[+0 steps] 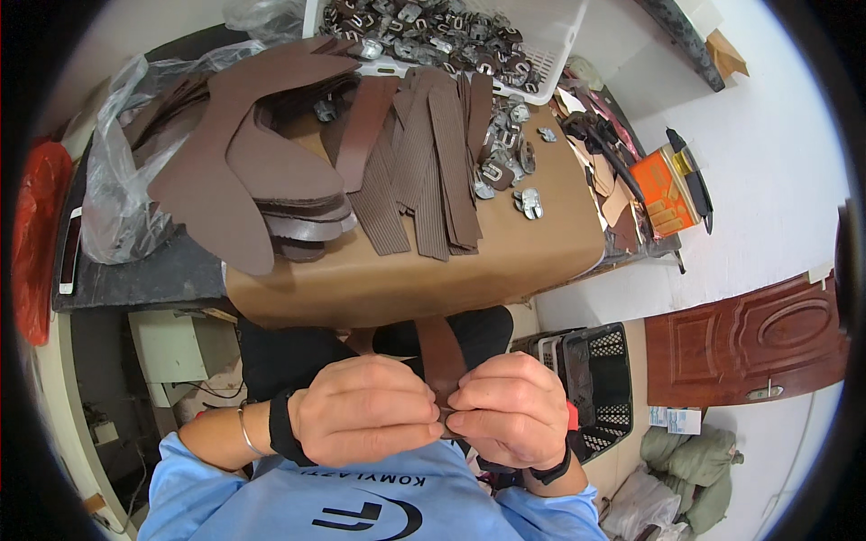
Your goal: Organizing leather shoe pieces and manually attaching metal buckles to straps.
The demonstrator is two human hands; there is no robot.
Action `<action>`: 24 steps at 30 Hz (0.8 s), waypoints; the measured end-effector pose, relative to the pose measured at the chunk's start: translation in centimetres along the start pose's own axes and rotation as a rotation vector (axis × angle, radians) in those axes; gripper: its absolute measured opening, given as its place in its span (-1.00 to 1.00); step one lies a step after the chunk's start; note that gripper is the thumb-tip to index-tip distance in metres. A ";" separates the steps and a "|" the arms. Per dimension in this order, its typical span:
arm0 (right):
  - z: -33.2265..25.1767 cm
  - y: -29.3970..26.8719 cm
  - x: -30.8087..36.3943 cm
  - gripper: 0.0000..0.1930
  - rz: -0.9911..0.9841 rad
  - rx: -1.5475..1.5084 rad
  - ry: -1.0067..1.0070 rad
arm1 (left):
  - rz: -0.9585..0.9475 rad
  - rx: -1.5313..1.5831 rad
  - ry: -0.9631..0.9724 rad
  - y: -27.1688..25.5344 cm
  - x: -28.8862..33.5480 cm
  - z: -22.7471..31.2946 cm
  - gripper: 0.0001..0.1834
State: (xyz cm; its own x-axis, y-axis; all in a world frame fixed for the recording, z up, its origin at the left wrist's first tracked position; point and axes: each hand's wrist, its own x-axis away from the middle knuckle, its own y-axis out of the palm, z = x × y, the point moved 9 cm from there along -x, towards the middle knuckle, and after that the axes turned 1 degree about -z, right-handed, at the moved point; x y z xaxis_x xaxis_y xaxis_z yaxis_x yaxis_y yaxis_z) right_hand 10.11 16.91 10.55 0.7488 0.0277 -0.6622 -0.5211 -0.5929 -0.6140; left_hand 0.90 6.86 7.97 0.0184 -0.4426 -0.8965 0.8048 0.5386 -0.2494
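Close to my chest, my left hand (365,410) and my right hand (511,410) meet with fingertips pinched together. Between them they grip the end of a brown leather-like strap (440,353), which runs away from me over my lap. What the fingertips press at the strap's end is mostly hidden. Ahead on the tan-covered table (532,243) lie several ribbed brown strips (417,149) and a smooth brown strip (366,135). Stacked curved brown cut pieces (225,153) lie to their left. Metal buckles (510,149) are heaped to the right of the strips, with a loose buckle (529,204) nearby.
A white basket (550,54) full of buckles stands at the back. Clear plastic bags (113,198) and a phone (70,251) are at the left. Scraps (609,171) and an orange box (665,191) lie right. A black crate (600,388) stands on the floor beside me.
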 end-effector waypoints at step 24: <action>-0.9 -0.3 0.1 -0.68 0.014 0.010 -0.072 | -0.006 -0.034 -0.055 -0.6 -0.3 -0.4 -0.76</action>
State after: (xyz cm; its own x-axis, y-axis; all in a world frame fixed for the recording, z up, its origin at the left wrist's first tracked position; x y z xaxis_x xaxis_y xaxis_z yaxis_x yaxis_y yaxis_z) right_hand 10.66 16.36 11.07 0.7103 0.0773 -0.6997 -0.5357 -0.5854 -0.6085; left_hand 0.18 6.92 8.29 0.0470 -0.4838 -0.8739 0.7843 0.5597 -0.2677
